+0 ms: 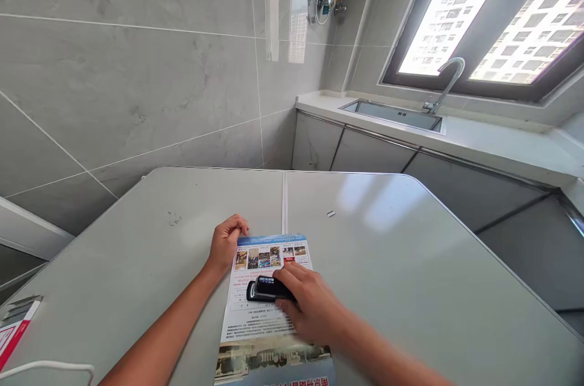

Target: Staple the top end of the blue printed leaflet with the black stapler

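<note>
A printed leaflet (pixel 260 328) with rows of small photos lies on the pale table, its lower end cut off by the view's bottom edge. My right hand (pixel 310 301) is closed around the rear part of a black stapler (pixel 262 289), which is over the middle of the leaflet with its front end pointing left. At the leaflet's top left corner is my left hand (pixel 228 241), fingers curled in against the paper's edge. Whether those fingers pinch the corner is hard to make out.
Two staple strips (pixel 331 214) lie beyond the leaflet on the right, and small loose bits (pixel 174 219) on the left. A red and white box (pixel 16 328) and a white cable (pixel 50 365) sit at the lower left. A sink (pixel 395 115) is behind the table.
</note>
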{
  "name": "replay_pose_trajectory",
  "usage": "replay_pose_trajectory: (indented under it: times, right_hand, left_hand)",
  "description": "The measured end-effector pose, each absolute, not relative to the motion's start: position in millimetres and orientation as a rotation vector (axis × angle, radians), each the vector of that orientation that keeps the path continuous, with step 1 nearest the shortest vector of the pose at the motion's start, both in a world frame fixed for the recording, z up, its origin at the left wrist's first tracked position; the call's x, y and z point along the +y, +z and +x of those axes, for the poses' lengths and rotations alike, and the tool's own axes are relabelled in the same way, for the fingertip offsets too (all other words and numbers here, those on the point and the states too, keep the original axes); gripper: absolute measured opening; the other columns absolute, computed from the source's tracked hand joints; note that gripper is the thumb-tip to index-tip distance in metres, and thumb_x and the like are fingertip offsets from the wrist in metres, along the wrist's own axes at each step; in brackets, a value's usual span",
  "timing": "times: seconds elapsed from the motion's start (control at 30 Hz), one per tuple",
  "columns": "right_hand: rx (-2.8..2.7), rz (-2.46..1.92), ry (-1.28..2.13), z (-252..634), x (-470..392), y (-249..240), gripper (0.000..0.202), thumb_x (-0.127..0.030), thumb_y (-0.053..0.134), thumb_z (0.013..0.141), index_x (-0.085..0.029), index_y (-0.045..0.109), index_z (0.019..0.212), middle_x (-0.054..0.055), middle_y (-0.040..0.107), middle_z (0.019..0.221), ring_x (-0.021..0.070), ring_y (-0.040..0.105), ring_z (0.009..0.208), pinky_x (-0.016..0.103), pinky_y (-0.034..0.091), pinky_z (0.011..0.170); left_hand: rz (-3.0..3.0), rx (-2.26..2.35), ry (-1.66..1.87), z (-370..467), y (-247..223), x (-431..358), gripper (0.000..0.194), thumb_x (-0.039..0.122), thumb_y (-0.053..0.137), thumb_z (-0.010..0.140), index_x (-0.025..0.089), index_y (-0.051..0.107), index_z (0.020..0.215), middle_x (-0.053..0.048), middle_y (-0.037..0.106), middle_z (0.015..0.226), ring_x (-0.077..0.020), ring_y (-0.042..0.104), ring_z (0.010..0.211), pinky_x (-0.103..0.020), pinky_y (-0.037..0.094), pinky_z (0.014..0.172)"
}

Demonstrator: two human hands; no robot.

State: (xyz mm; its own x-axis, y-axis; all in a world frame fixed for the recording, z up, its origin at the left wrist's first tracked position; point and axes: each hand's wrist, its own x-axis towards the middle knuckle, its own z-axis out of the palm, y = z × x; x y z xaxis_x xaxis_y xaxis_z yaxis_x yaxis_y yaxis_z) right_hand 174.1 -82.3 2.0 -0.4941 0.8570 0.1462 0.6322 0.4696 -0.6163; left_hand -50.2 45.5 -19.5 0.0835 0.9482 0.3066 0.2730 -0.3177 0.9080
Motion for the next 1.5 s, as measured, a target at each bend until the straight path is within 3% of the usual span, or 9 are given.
replay_pose_trajectory:
  times: [0.17,0.4,0.67,0.73,0.87,0.93,1.0,1.1,1.5]
  right_hand:
    - [-2.342,-1.273,0.736,183,-76,1,0.027,-0.018,0.066,0.081,-0.023,0.059,0.106,0.006,0.066,0.109,0.0245,0.06,0.103,0.035,0.046,0.09]
    - [-2.436,-1.372,0.768,235,-66,22,0.019,-0.015,0.066,0.077,-0.022,0.057,0.092,0.003,0.067,0.098,0.0196,0.061,0.085,0.028,0.042,0.072]
    - [-2.512,-1.433,0.739,282,-59,24,0.019,-0.016,0.068,0.076,-0.024,0.06,0.092,0.001,0.069,0.093,0.0194,0.062,0.08,0.027,0.04,0.066]
    - [-2.521,-1.428,0.791,287,-57,25,0.021,-0.023,0.072,0.078,-0.024,0.062,0.097,0.002,0.07,0.097,0.0205,0.063,0.083,0.027,0.043,0.069]
    - [-2.426,-1.283,1.019,308,-44,25,0.05,-0.051,0.079,0.077,-0.023,0.061,0.114,0.005,0.069,0.108,0.0214,0.062,0.09,0.029,0.047,0.076]
    - [-2.188,-1.377,0.918,329,-33,15,0.038,-0.055,0.067,0.087,-0.022,0.062,0.106,0.004,0.069,0.1,0.0189,0.06,0.084,0.028,0.046,0.075]
    - [-1.833,-1.668,0.555,355,-20,-2,0.035,-0.052,0.05,0.097,-0.021,0.057,0.081,0.002,0.064,0.077,0.0169,0.053,0.071,0.028,0.04,0.067]
    - [-1.506,-2.044,0.199,390,-6,-35,0.037,-0.046,0.052,0.089,-0.022,0.043,0.062,-0.001,0.051,0.057,0.0148,0.042,0.058,0.028,0.031,0.06]
    - [-1.481,-2.252,0.08,399,6,-60,0.032,-0.042,0.05,0.086,-0.023,0.041,0.062,0.0,0.056,0.06,0.0165,0.044,0.06,0.029,0.026,0.057]
  left_hand:
    - [1.515,1.242,1.304,-51,-29,55,0.012,0.019,0.047,0.069,0.02,0.05,0.058,-0.001,0.055,0.066,-0.0175,0.053,0.072,-0.029,0.045,0.072]
    - [1.546,1.233,1.242,-49,-28,51,0.013,0.017,0.047,0.072,0.02,0.052,0.06,-0.001,0.057,0.069,-0.0169,0.053,0.074,-0.029,0.043,0.073]
    - [1.545,1.205,1.213,-51,-31,52,0.015,0.013,0.047,0.074,0.019,0.052,0.061,0.0,0.056,0.071,-0.0164,0.051,0.075,-0.029,0.04,0.074]
    - [1.54,1.204,1.207,-51,-33,53,0.015,0.013,0.046,0.074,0.019,0.052,0.061,0.0,0.055,0.071,-0.0163,0.05,0.075,-0.029,0.039,0.074]
    - [1.512,1.212,1.208,-53,-36,55,0.014,0.013,0.046,0.072,0.02,0.053,0.062,0.0,0.056,0.071,-0.0169,0.051,0.076,-0.029,0.038,0.075]
    - [1.495,1.204,1.21,-53,-37,56,0.015,0.013,0.047,0.073,0.02,0.053,0.061,-0.001,0.056,0.071,-0.0173,0.051,0.077,-0.029,0.038,0.075]
    - [1.478,1.201,1.212,-54,-37,57,0.015,0.014,0.047,0.073,0.02,0.053,0.061,-0.001,0.056,0.07,-0.0176,0.051,0.077,-0.03,0.038,0.075]
    - [1.453,1.2,1.216,-53,-38,58,0.014,0.014,0.048,0.072,0.02,0.053,0.06,0.0,0.056,0.07,-0.017,0.05,0.076,-0.029,0.037,0.075]
    - [1.421,1.215,1.219,-52,-39,60,0.013,0.015,0.047,0.07,0.019,0.054,0.06,0.0,0.057,0.069,-0.0158,0.05,0.075,-0.027,0.036,0.073]
